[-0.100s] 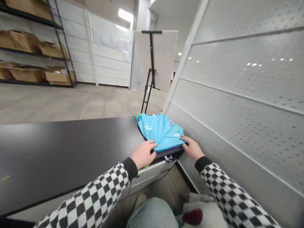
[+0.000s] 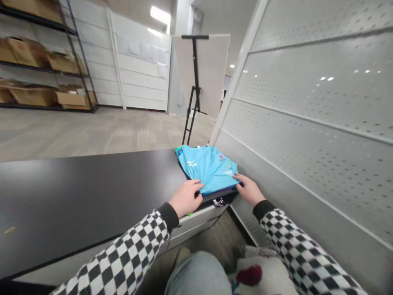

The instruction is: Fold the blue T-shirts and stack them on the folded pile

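A folded light-blue T-shirt [image 2: 208, 168] with small white and red prints lies on top of a stack of garments at the right end of the dark tabletop [image 2: 123, 176]. Green and purple edges of the clothes beneath peek out at its far left corner. My left hand [image 2: 186, 197] grips the near left edge of the shirt between thumb and fingers, and creases fan out from there. At the right edge, my right hand [image 2: 249, 190] pinches the cloth, fingers on top and the thumb lower down.
Close on the right stands a tall white perforated panel [image 2: 276, 114]. Beyond the table is a black stand [image 2: 195, 82] with a pale board. Shelves with cardboard boxes [image 2: 33, 95] are at the far left. A small patterned item [image 2: 219, 202] shows below the table edge.
The camera view has tilted slightly. Both hands stay at the shirt's near edges with hardly any movement.
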A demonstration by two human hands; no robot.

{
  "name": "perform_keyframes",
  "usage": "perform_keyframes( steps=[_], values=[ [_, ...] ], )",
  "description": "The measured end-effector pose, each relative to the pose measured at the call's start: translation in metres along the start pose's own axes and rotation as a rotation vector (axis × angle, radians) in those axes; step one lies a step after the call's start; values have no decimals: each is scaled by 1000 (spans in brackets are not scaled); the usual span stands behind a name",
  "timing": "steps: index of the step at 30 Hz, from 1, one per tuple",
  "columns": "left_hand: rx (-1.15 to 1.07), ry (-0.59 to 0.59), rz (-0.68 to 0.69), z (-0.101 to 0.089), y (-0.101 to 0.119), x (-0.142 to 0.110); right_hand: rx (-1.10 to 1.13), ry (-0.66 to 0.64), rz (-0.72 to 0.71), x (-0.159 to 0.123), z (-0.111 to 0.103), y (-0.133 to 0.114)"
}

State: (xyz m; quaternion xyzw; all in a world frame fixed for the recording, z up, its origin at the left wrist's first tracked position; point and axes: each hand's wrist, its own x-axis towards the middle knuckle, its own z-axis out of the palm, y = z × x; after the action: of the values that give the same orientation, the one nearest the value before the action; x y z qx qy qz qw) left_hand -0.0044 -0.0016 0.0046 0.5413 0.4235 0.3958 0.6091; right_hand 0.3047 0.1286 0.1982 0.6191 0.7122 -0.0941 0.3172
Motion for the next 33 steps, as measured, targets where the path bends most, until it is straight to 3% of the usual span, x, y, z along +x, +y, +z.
perform_keyframes(
  steps=[5,8,11,14,16,18,20,22,24,27,29,31,33],
  values=[
    [63,39,-62,-3,4,1,-42,-57,113,-11,-11,-10],
    [-22,108,-110,-4,1,4,-8,-59,163,-31,-19,-32],
    [-207,221,-186,-7,-6,7,103,20,78,-67,-27,-83],
    [-410,312,-393,-11,-13,11,293,-6,-45,-111,-31,-167],
    [-586,353,-553,-14,-17,16,455,-227,-173,-135,-25,-232],
    [-771,380,-646,-18,-18,19,570,-613,-396,-150,-7,-294],
    [-885,374,-665,-25,-18,16,593,-956,-564,-156,21,-346],
    [-924,297,-662,-41,-21,3,560,-1180,-615,-155,56,-383],
    [-910,169,-657,-66,-29,-26,398,-1236,-550,-153,89,-406],
    [-841,58,-665,-125,-48,-97,-33,-1183,-420,-152,118,-418],
    [-843,128,-719,-175,-61,-155,-108,-1186,-448,-154,122,-417],
    [-821,230,-814,-234,-70,-215,50,-1179,-536,-159,117,-413],
    [-662,356,-935,-296,-69,-271,217,-1143,-585,-165,108,-410]
  ],
)
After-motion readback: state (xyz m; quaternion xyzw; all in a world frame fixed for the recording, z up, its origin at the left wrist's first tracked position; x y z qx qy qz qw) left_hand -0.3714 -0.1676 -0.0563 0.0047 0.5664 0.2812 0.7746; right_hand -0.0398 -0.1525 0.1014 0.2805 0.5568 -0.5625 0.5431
